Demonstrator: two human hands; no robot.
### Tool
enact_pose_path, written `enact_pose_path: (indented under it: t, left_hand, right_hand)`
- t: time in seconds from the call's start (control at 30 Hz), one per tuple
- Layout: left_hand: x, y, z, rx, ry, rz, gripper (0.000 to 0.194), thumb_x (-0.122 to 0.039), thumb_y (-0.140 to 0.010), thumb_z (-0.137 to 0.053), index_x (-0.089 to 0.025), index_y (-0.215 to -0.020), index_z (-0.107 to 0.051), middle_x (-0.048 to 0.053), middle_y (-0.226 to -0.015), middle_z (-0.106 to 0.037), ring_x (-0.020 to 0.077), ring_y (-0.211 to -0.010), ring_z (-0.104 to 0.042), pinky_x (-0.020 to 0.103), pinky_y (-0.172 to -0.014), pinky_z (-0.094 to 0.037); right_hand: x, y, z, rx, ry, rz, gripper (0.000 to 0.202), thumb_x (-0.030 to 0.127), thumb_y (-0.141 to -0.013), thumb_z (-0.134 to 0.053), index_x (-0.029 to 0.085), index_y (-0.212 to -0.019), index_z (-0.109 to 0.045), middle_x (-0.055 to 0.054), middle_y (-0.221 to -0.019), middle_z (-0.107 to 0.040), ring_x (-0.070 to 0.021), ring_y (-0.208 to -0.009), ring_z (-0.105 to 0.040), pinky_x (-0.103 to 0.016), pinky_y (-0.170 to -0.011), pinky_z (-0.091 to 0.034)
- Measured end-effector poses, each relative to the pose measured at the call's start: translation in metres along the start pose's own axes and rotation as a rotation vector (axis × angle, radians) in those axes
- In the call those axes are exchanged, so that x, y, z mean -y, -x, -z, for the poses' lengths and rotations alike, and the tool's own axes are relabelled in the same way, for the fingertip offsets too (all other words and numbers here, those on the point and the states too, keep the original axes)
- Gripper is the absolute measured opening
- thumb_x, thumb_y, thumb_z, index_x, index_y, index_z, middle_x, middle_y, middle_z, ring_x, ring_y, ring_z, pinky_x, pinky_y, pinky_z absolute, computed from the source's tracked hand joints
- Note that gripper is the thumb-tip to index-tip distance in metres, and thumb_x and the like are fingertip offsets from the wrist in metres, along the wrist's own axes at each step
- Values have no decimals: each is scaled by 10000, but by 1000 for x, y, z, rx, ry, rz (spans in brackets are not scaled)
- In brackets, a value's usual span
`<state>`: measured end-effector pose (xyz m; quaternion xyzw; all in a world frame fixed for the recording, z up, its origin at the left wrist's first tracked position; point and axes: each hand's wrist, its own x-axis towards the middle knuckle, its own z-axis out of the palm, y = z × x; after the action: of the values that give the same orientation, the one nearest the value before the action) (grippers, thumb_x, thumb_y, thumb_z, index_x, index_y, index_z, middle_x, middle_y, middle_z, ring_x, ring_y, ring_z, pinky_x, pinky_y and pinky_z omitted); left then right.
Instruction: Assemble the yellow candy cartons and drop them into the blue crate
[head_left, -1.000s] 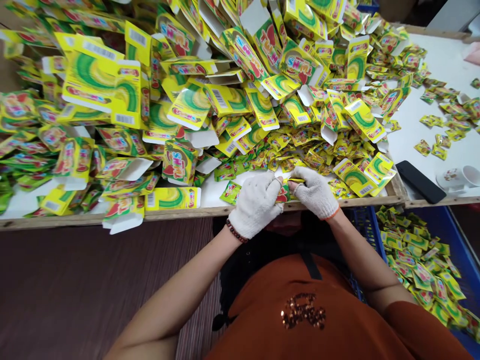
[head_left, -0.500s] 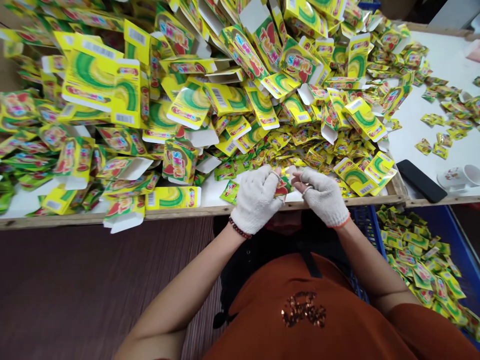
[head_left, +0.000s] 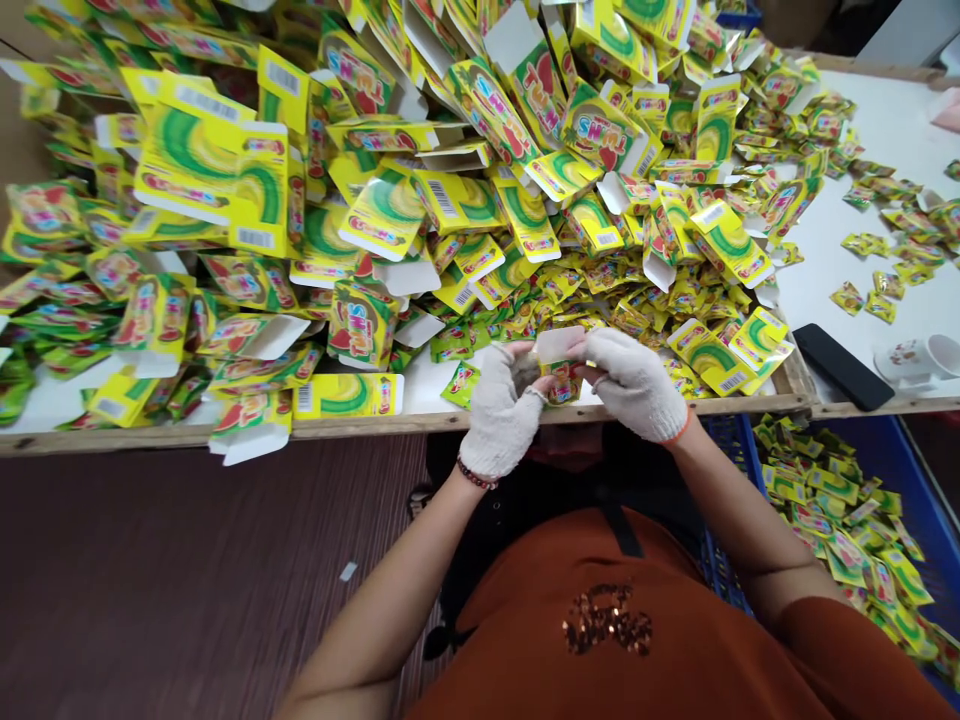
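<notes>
Shirt in rust orange, nearest, at six o'clock from the held carton. White scrap on the dark floor, around eight o'clock. Blue crate full of small yellow-green packs, at four o'clock, below desk level. Beaded bracelet on the left wrist.

Next, at centre over the near edge of the desk, the held carton between two gloved hands, white flap raised at its twelve o'clock end. Left hand half curled, thumb and forefinger spread in a C, gripping the carton's nine o'clock side. Right hand at three o'clock, fingers bent and drawn together, tips at the flap; impossible to tell whether pinching or only touching.

Green packet just beside the left hand, at nine o'clock; farther along, flat yellow carton by the wooden edge. Black phone at three o'clock, printed white cup just beyond. Yellow sachets banked from twelve to one o'clock. Loose sachets at two o'clock on bare white. Farthest, heaped cartons, from ten to one o'clock.
</notes>
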<state>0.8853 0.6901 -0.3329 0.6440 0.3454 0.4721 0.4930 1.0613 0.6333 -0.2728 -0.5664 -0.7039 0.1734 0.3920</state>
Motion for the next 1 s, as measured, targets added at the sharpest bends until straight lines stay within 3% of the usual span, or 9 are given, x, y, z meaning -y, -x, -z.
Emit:
enact_pose_path:
  t: [0.1, 0.17, 0.33, 0.43, 0.53, 0.67, 0.77, 0.87, 1.0]
  left_hand:
    - [9, -1, 6, 23, 89, 2, 424, -301, -796, -739, -202, -1154, -535, 70, -1056, -685, 192, -965, -704, 339, -884, -582]
    - [11, -5, 8, 88, 101, -19, 405, -317, -816, -723, -201, -1165, -553, 79, -1098, -687, 196, -991, -703, 348, -911, -575]
    - [3, -21, 11, 153, -119, -147, 239, -312, -855, -667, -179, -1054, -660, 65, -1020, -715, 182, -934, -691, 312, -871, -569]
    - [-4, -29, 9, 157, -222, -205, 155, -314, -869, -637, -183, -935, -687, 47, -922, -718, 185, -913, -674, 323, -873, -556]
    - [-7, -34, 3, 165, -139, -145, 159, -306, -858, -633, -182, -953, -659, 42, -919, -709, 178, -892, -677, 324, -860, -558]
    - [-5, -36, -3, 179, 60, -12, 321, -285, -832, -640, -164, -1124, -584, 63, -993, -707, 164, -859, -691, 290, -783, -569]
    - [-7, -36, 2, 182, -60, -55, 180, -303, -837, -647, -159, -945, -653, 45, -888, -706, 161, -821, -668, 278, -762, -544]
    - [-14, -35, 11, 185, -130, -81, 185, -338, -849, -640, -164, -794, -672, 31, -809, -698, 155, -783, -639, 267, -737, -518]
    - [-26, -38, 21, 226, -163, 1, 214, -367, -829, -656, -157, -828, -697, 24, -807, -706, 153, -756, -625, 258, -699, -503]
  right_hand:
    - [-15, 13, -21, -328, -140, -155, 148, 265, -868, -623, 228, -1010, -644, -68, -1050, -669, -211, -983, -638, -382, -899, -534]
    - [-24, 17, -33, -370, -246, -225, 215, 341, -863, -658, 225, -1043, -641, -53, -1009, -680, -192, -898, -659, -356, -833, -556]
    - [-30, 11, -39, -350, -133, -70, 154, 355, -882, -636, 244, -969, -697, -37, -927, -706, -205, -894, -658, -363, -844, -543]
    - [-29, 7, -33, -307, -81, -65, 159, 353, -903, -604, 234, -840, -687, -20, -779, -667, -187, -770, -630, -338, -757, -533]
    - [-33, 5, -31, -270, -153, -160, 184, 379, -888, -623, 214, -811, -646, -8, -732, -632, -164, -696, -601, -306, -692, -522]
    - [-40, 3, -34, -271, -282, -208, 260, 373, -873, -627, 211, -1076, -621, -36, -946, -682, -178, -821, -646, -312, -756, -541]
    - [-39, 3, -32, -210, -100, -133, 174, 330, -896, -590, 209, -983, -680, -37, -902, -695, -197, -854, -642, -330, -807, -521]
    - [-30, 4, -27, -155, 36, -15, 221, 353, -932, -549, 211, -926, -718, -42, -843, -699, -198, -829, -632, -324, -785, -500]
    - [-19, 2, -24, -123, 75, -2, 302, 405, -967, -518, 205, -902, -734, -37, -793, -702, -181, -787, -630, -298, -736, -480]
